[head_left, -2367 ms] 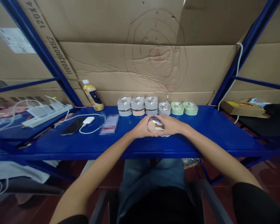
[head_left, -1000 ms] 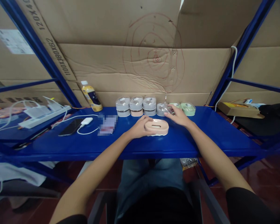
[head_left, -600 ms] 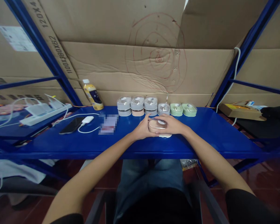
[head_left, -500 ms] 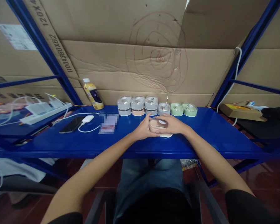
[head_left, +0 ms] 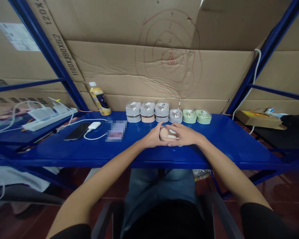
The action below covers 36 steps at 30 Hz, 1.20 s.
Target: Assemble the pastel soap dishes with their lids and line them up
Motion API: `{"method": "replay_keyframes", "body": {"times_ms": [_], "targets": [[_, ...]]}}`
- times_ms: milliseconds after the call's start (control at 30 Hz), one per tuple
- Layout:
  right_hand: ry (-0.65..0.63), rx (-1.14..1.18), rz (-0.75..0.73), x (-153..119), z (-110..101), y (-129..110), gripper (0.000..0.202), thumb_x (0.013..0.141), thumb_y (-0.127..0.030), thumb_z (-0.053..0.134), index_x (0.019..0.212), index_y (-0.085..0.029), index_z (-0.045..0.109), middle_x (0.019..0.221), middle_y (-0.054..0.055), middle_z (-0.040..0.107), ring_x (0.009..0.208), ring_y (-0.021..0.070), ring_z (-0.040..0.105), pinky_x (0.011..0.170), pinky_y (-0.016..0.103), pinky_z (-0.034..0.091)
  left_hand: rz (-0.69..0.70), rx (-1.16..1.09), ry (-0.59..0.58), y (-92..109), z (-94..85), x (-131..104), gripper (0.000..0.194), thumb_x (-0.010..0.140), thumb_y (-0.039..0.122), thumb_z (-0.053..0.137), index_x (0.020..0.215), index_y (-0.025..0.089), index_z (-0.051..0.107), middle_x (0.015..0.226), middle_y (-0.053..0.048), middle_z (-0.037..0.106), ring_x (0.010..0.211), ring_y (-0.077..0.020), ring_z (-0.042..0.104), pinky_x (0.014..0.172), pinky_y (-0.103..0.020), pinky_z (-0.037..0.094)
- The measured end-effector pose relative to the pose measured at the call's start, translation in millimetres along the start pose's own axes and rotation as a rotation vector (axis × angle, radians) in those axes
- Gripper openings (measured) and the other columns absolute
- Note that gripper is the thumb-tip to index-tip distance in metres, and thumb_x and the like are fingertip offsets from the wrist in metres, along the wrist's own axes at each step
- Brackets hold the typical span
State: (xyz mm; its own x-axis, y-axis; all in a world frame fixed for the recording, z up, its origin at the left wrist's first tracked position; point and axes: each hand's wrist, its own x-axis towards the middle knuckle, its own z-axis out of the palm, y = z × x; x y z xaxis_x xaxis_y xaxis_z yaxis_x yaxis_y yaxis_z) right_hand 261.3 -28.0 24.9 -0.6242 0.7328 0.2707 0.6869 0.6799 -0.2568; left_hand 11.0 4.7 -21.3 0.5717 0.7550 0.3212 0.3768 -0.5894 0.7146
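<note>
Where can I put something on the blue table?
Right of the right hand, the blue table is bare, in front of the green boxes and out to its right end. Another bare strip lies between the phone and front edge. The back is crowded with boxes.

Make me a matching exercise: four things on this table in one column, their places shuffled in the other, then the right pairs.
Things
1. Front peach case
2. Yellow bottle
3. Green cases
4. Black phone

Places
A. At the right end of the row of cases
B. Lying flat beside a white device
C. Between the left hand and right hand
D. At the back left of the blue table

Pairs: 1-C, 2-D, 3-A, 4-B
</note>
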Motion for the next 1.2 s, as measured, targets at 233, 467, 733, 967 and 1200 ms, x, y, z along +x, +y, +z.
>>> {"method": "replay_keyframes", "body": {"times_ms": [233,467,733,967,1200], "targets": [[-0.065,0.115,0.081,-3,-8,23,0.115,0.068,-0.054,0.096,0.167,-0.023,0.046,0.147,0.018,0.066,0.132,0.0454,0.065,0.110,0.063,0.052,0.032,0.034,0.065,-10,-7.9,1,0.126,0.066,0.054,0.098,0.166,0.020,0.030,0.146,-0.022,0.065,0.135,-0.0434,0.064,0.116,-0.062,0.049],[0.285,0.272,0.120,-15,-51,53,0.092,0.075,-0.052,0.087,0.159,-0.028,0.056,0.156,0.010,0.063,0.140,0.0387,0.061,0.120,0.057,0.046,0.256,-0.026,0.402,-8,-15.2,6,0.066,0.097,0.047,0.071,0.150,0.020,0.042,0.127,-0.016,0.070,0.120,-0.0291,0.070,0.105,-0.050,0.057],[0.769,-0.142,0.988,-9,-74,130,0.096,0.074,-0.051,0.089,0.157,-0.022,0.051,0.141,0.022,0.059,0.133,0.0423,0.057,0.112,0.058,0.045,0.238,0.127,0.464,1,-14.4,5,0.058,0.093,0.042,0.074,0.139,0.020,0.046,0.115,-0.012,0.071,0.106,-0.0259,0.071,0.090,-0.043,0.058],[0.629,-0.284,1.140,-6,-50,153,0.092,0.074,-0.058,0.087,0.149,-0.016,0.052,0.139,0.027,0.060,0.131,0.0464,0.059,0.109,0.059,0.044,0.193,0.149,0.447,4,-13.3,5,0.057,0.092,0.037,0.075,0.138,0.021,0.046,0.113,-0.010,0.071,0.104,-0.0250,0.071,0.089,-0.042,0.059],[0.739,-0.461,0.936,-2,-45,128,0.092,0.089,-0.066,0.067,0.152,-0.004,0.043,0.151,0.038,0.051,0.141,0.0543,0.048,0.112,0.071,0.039,0.147,0.168,0.426,2,-13.9,5,0.058,0.091,0.037,0.076,0.139,0.021,0.047,0.115,-0.010,0.071,0.104,-0.0247,0.072,0.089,-0.041,0.059]]}}
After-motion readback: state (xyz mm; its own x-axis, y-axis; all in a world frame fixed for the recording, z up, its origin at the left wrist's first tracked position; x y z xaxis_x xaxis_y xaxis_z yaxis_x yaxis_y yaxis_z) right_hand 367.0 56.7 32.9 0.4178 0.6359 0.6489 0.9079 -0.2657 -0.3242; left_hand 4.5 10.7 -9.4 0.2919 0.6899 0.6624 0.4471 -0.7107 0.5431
